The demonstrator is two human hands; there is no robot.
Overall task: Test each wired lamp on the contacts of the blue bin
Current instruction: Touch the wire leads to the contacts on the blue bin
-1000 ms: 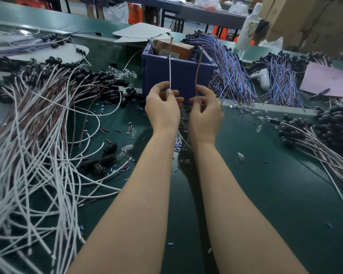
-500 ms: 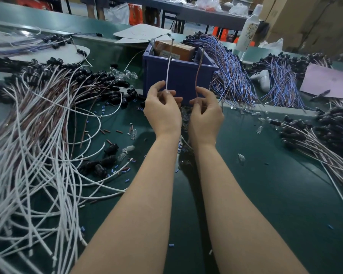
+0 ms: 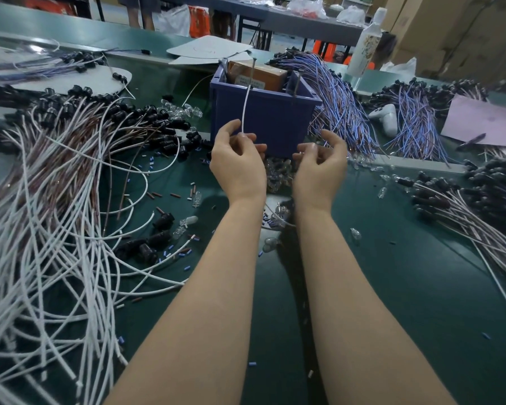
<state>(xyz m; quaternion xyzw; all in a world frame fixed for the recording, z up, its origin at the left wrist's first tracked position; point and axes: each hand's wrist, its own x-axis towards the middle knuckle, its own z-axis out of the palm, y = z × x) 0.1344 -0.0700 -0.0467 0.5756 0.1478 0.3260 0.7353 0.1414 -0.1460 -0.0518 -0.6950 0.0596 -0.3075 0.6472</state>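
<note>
Everywhere, wired lamps [image 3: 53,217] across green table [image 3: 415,293].

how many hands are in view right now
2. The left hand pinches a white wire in front of the blue bin; the right hand is beside it, fingers curled, near the bin's right corner. Whether it holds anything is unclear.

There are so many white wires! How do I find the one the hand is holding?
Find the blue bin in the middle of the green table. One white wire rises in front of it to the rim, pinched at the bottom by the left hand. Unlike the tangled white wires lying flat on the left, it stands upright, alone.
</note>
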